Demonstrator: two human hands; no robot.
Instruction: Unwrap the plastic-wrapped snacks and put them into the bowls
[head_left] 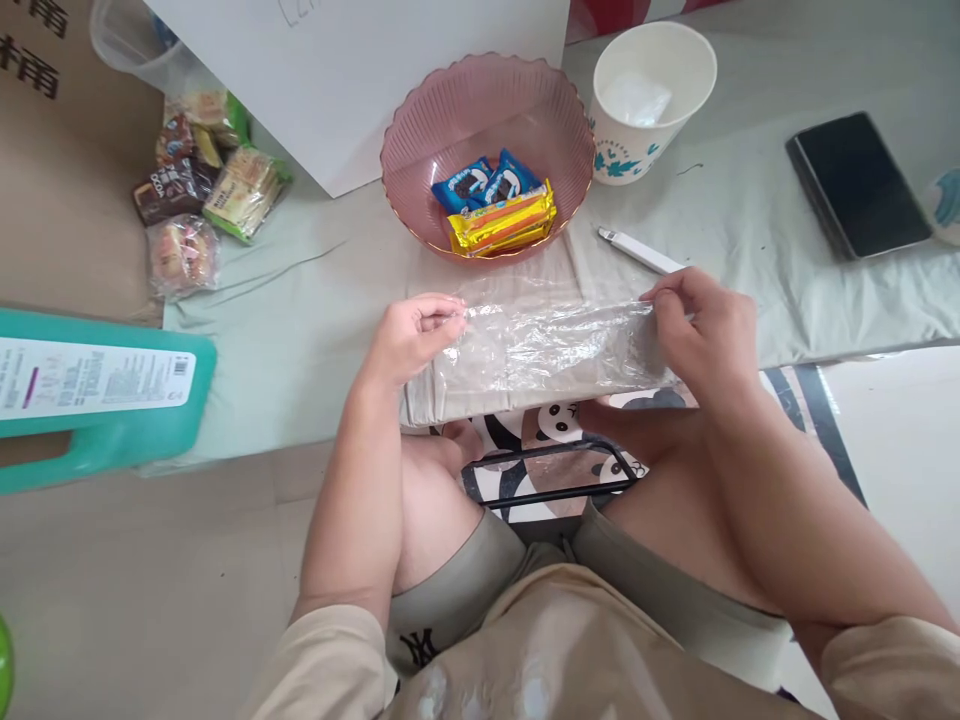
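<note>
**Both hands stretch a clear plastic sheet in front of a pink bowl**

Left hand [412,335] pinches the left end of a clear plastic sheet [544,345]; fingers [442,312] together, clamped on the film's top corner. Right hand [701,335] grips the right end the same way, fingers [664,292] closed on the film edge. Sheet is held taut between the two hands, crinkled, just above a brown cardboard piece [495,275] lying on the table [315,290], near its front edge, over the person's knees.

Just behind the sheet: pink scalloped bowl [420,140] holding two blue snack packs [484,185] and yellow wrapped bars [502,222]. Right of the bowl, a white paper cup [611,150] with something pale inside. White pen-like stick [637,250] lies between cup and right hand, near the hand. Dark phone [859,185] face-up, far right, well apart. Pile of wrapped snacks [199,190] at far left of the table, next to a white box [360,70]. Teal jug [97,400] with a label on its side at left edge. Panda-print mat [559,420] under the legs.
</note>
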